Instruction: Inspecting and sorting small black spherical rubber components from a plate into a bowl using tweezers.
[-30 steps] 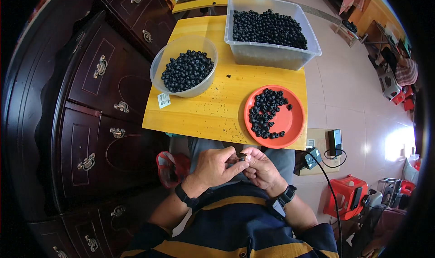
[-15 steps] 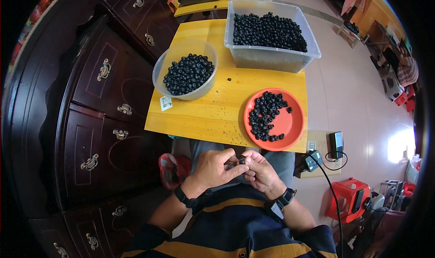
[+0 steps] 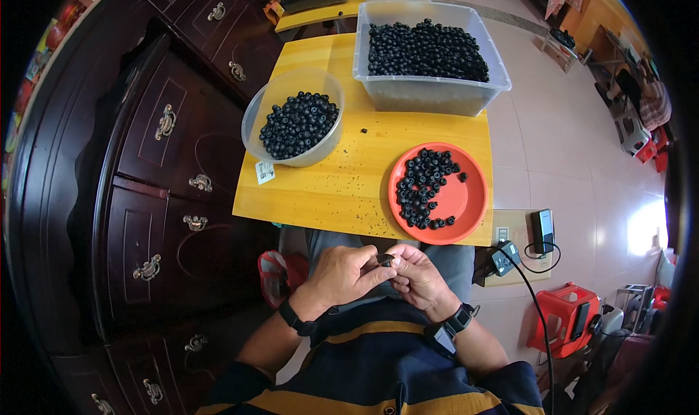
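Above my lap, my left hand (image 3: pixel 341 275) and my right hand (image 3: pixel 421 277) meet with closed fingertips. Between their thumbs and forefingers is a small black round part (image 3: pixel 384 259), apparently of the same bead-like sort as those on the table. Just beyond the right hand, a red plate (image 3: pixel 470 200) carries many loose black parts, bunched on its left side. A round clear tub (image 3: pixel 251 135) farther left holds a heap of them. Behind the plate stands a large translucent bin (image 3: pixel 429 98), filled with more.
The yellow wooden table (image 3: pixel 291 204) has dark crumbs and one stray black part (image 3: pixel 364 131) on it. Dark wooden cabinets (image 3: pixel 171 196) line the left. At right are a power strip with cables (image 3: pixel 504 258) and a red stool (image 3: pixel 564 317). Someone sits far right (image 3: pixel 652 102).
The black part has tilted slightly between my fingertips. Both hands stay nearly in place, and the whole view has shifted a little.
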Motion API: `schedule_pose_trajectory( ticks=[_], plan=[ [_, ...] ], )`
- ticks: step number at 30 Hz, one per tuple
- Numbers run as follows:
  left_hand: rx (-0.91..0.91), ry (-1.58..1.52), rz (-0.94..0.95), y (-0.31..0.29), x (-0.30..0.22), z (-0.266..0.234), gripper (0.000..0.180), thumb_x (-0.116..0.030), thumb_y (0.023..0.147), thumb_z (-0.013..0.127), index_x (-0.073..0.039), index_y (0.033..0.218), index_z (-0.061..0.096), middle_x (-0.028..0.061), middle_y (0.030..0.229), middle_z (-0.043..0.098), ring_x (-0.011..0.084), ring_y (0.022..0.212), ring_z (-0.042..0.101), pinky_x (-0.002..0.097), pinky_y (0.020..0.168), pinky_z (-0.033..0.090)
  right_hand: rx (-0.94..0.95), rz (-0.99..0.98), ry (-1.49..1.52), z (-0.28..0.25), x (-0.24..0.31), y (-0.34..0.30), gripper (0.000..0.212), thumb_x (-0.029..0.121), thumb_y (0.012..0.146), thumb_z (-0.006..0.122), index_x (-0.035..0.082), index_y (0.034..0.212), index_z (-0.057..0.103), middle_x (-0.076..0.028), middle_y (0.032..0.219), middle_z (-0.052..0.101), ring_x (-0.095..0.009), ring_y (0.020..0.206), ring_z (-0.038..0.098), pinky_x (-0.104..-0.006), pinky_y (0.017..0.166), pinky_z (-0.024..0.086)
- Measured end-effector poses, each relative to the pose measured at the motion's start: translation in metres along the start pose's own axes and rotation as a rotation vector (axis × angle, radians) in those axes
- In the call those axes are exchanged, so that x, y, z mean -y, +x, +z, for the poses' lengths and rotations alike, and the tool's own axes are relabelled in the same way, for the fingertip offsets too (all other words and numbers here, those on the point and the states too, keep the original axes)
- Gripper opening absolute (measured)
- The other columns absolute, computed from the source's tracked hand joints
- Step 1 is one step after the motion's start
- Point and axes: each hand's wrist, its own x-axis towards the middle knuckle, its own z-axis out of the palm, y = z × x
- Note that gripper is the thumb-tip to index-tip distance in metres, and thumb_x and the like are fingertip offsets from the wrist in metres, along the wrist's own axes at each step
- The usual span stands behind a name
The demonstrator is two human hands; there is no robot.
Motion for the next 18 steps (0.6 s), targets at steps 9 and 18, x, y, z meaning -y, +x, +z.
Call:
schedule_pose_trajectory(
  ticks=[9,18],
  plan=[
    [-0.035,0.002,0.070,-0.001,0.007,0.010,0.035,-0.033,0.088,0.077,-0.004,0.077,0.061,0.0117,0.065,0.064,0.0280,0.057,0.065,0.0355,0.052,0.048,0.008,0.023,0.010,0.002,0.007,0.002,0.012,0.019,0.099,0.066,0.008,0.104,0.065,0.004,0.082,0.061,0.000,0.056,0.041,-0.0146,0.047,0.035],
    [-0.188,-0.148,0.096,0.007,-0.015,0.003,0.021,-0.011,0.084,0.079,-0.004,0.100,0.068,0.0060,0.066,0.064,0.0135,0.056,0.062,0.0277,0.053,0.047,0.095,0.021,0.100,-0.003,0.008,0.007,0.011,0.020,0.099,0.065,0.013,0.105,0.059,0.004,0.085,0.060,0.000,0.055,0.040,-0.0143,0.047,0.034]
  ],
)
